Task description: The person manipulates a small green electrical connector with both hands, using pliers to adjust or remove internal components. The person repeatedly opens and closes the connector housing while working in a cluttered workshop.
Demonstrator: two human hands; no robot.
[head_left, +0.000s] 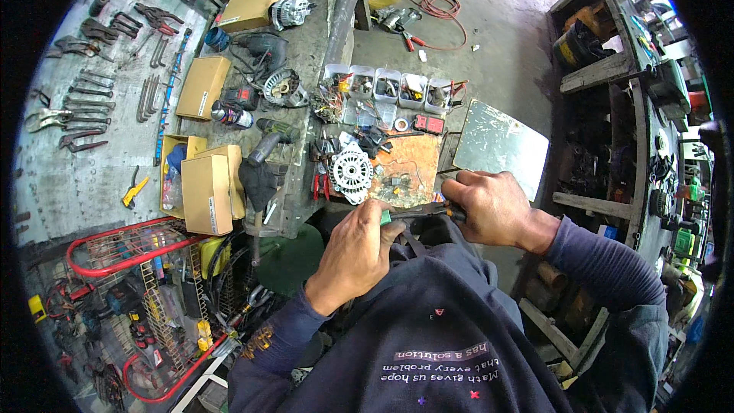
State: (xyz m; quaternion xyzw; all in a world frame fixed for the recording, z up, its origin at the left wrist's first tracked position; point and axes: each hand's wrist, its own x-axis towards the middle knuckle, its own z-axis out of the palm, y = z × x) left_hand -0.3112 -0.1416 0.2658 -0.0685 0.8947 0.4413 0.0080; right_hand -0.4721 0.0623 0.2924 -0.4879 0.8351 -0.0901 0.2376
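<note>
My left hand (353,254) is closed, thumb and fingers pinching a small green block-like piece (385,217). My right hand (493,210) is wrapped round the handle of a slim dark tool (422,211). Black and orange show on that handle at my fingers, and the shaft points left towards the green piece. I cannot make out the tool's exact kind or whether its tip touches the piece. Just beyond my hands, a silver alternator housing (352,171) lies on the bench beside an orange-brown board (409,168) bearing small loose parts.
Clear plastic bins (388,86) of small parts stand behind the board, near a red multimeter-like box (429,124). Cardboard boxes (208,195) and a heat-gun-shaped tool (264,149) sit left. Hand tools (90,99) lie further left; a red-rimmed wire rack (138,248) is nearby. Shelving (596,199) lines the right.
</note>
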